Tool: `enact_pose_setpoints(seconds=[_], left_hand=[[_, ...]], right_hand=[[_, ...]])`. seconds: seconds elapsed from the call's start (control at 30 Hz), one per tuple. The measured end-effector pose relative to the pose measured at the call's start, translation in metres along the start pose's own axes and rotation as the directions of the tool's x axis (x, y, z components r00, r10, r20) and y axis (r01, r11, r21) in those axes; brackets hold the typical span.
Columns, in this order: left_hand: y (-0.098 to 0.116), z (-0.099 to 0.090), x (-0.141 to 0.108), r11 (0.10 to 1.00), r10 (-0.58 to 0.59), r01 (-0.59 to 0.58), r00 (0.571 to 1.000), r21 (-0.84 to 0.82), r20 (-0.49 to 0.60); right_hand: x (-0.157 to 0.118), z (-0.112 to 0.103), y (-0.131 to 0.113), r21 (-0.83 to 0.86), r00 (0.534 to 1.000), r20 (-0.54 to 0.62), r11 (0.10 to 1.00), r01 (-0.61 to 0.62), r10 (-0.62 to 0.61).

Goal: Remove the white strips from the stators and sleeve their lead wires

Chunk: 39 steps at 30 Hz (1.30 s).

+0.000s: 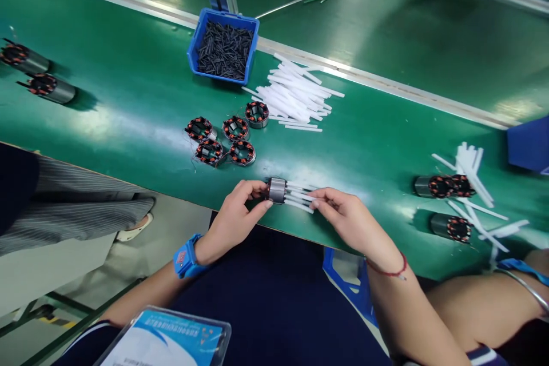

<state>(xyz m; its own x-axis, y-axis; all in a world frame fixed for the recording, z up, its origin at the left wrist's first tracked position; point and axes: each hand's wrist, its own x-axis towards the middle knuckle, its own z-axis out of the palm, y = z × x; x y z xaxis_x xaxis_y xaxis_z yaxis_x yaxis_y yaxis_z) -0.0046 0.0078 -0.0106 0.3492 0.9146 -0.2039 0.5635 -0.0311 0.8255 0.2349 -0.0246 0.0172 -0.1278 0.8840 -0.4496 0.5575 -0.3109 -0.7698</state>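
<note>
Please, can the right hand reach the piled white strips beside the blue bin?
Probably yes: only bare green table shows between the right hand and that pile, though its fingers seem busy with another strip.

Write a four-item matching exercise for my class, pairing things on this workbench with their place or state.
Column 1
1. Left hand
2. Right hand
3. Open blue bin
4. Larger loose pile of white strips

Column 2
A. Filled with short black sticks
B. Fingers at the free ends of the white strips that stick out of the stator
C. Lying loose on the green tabletop
D. Gripping the stator at its end without strips

Right pairs: 1-D, 2-B, 3-A, 4-C
</note>
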Motion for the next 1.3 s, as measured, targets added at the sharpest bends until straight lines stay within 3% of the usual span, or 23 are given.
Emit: enact_pose_setpoints(seconds=[0.23,0.5,0.73,0.93,1.1,1.3], left_hand=[[0.002,0.0,-0.003,0.999,-0.014,0.015,1.0,-0.033,0.025],[-0.004,-0.012,0.0,0.979,0.111,-0.082,0.982,-0.186,0.15],[-0.003,-0.009,0.001,0.99,0.1,-0.091,0.991,-0.109,0.084],[0.003,-0.002,-0.009,0.968,0.061,-0.067,0.998,-0.242,-0.032],[0.004,-0.001,-0.012,0.941,0.036,-0.039,0.999,-0.337,-0.015],[0.009,-0.003,-0.006,0.982,0.071,-0.06,0.996,-0.179,0.055]], right_hand=[[0.027,0.029,-0.02,0.057,0.993,0.008,0.992,0.113,-0.114],[0.024,0.041,-0.025,0.103,0.991,0.042,0.987,0.123,-0.128],[0.023,0.049,-0.02,0.253,0.997,0.02,0.965,0.064,-0.071],[0.021,0.052,-0.015,0.464,0.995,0.097,0.883,-0.066,0.023],[0.017,0.056,-0.009,0.452,0.995,0.037,0.886,-0.101,0.094],[0.012,0.061,-0.009,0.323,0.995,-0.081,0.946,-0.029,0.058]])
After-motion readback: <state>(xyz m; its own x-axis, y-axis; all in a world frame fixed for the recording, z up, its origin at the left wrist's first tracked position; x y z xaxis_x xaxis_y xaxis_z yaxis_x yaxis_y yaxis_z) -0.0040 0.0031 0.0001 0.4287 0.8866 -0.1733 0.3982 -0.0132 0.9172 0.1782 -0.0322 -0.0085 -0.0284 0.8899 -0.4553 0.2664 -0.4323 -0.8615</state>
